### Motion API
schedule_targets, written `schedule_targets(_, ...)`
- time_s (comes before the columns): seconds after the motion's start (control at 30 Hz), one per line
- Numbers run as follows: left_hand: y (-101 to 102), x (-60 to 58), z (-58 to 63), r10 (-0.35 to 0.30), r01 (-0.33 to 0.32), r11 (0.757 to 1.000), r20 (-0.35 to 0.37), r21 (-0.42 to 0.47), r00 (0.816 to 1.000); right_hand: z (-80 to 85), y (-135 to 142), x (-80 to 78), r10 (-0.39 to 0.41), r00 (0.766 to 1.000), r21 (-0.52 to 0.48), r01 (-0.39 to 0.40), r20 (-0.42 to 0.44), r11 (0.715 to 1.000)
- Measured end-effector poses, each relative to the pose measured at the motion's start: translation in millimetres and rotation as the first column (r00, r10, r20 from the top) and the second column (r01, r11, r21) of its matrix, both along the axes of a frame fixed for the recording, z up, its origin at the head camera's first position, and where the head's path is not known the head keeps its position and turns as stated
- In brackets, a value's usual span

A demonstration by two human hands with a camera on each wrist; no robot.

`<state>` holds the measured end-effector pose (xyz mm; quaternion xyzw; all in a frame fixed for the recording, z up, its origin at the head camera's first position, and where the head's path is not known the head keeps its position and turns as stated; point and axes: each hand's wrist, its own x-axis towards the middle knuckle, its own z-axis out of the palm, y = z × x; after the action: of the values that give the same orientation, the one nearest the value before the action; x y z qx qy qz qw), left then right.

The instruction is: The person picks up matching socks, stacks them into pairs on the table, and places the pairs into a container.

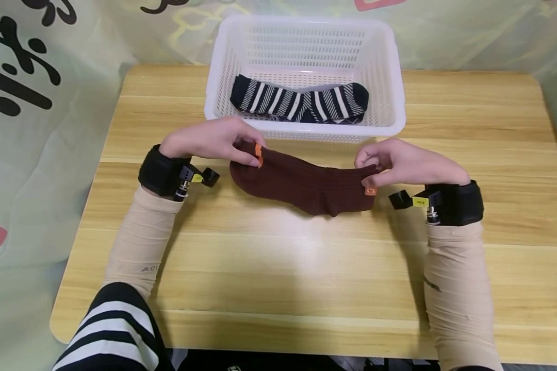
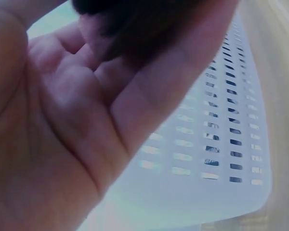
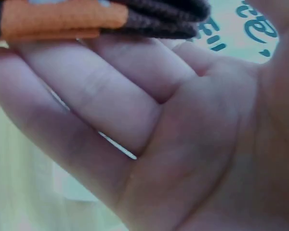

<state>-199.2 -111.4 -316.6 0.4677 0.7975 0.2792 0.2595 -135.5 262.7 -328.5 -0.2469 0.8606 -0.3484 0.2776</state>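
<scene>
A pair of dark brown socks (image 1: 301, 183) stretches between both hands, just in front of the basket. At the toe end, beside an orange tag, my left hand (image 1: 218, 139) pinches the socks between thumb and fingers. My right hand (image 1: 399, 162) grips the cuff end, where another orange label (image 1: 371, 191) hangs under the thumb. In the right wrist view the orange label (image 3: 62, 19) and stacked cuff edges (image 3: 168, 19) lie over the fingers. The left wrist view shows the dark sock fabric (image 2: 135, 29) blurred against the left fingers.
Behind the hands stands a white perforated plastic basket (image 1: 306, 130) at the table's back edge. Inside it lie black-and-white patterned socks (image 1: 301, 103). The wooden table (image 1: 278, 278) extends to both sides, with a printed cloth (image 1: 88, 129) hanging around it.
</scene>
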Motion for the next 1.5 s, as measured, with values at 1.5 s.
schedule_targets(1.5,-2,-0.9,8.5,0.471,-0.534,0.814,0.281,0.229,0.837,11.8,-10,4.0,-0.286,0.887,-0.807,0.452,0.362,0.38)
